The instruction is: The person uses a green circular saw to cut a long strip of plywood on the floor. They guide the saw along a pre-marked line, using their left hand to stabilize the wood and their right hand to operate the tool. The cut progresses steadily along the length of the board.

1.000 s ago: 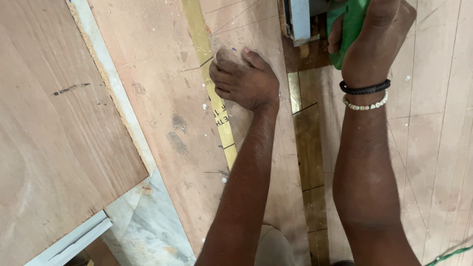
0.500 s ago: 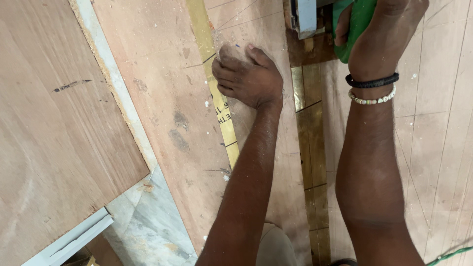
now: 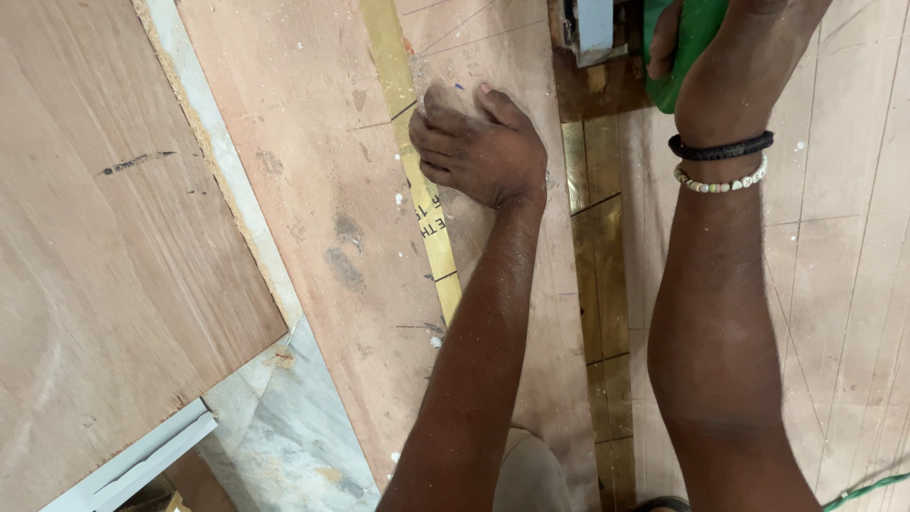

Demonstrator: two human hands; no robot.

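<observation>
1. Looking down through the head camera, we see our left hand [image 3: 479, 147] pressed flat on a sheet of plywood [image 3: 322, 218], with the fingers curled together and closed on nothing; the knuckles point to the upper left.
2. We see that this hand lies partly over a long yellow strip [image 3: 438, 248] that runs down the plywood, and the strip carries some dark print that we do not copy.
3. We hold with our right hand [image 3: 725, 57] the green handle of a power tool [image 3: 697, 43] at the top edge of the view; the fingers are wrapped tight around that handle, though the fingertips are cut off by the frame.
4. We can see a grey metal part of the tool [image 3: 595, 27] just to the left of the handle, above a darker brown strip of wood [image 3: 602, 275] that lies between our two arms.
5. We wear on the right wrist a black band [image 3: 720, 147] and, just below it, a beaded bracelet [image 3: 722, 180].
6. We notice at the left another wooden board [image 3: 104, 256] lying over the plywood, with a marble floor [image 3: 284, 427] showing below it, and a green cable [image 3: 867, 488] in the lower right corner.
7. We see fine sawdust on the left forearm and on the plywood near the hand.
</observation>
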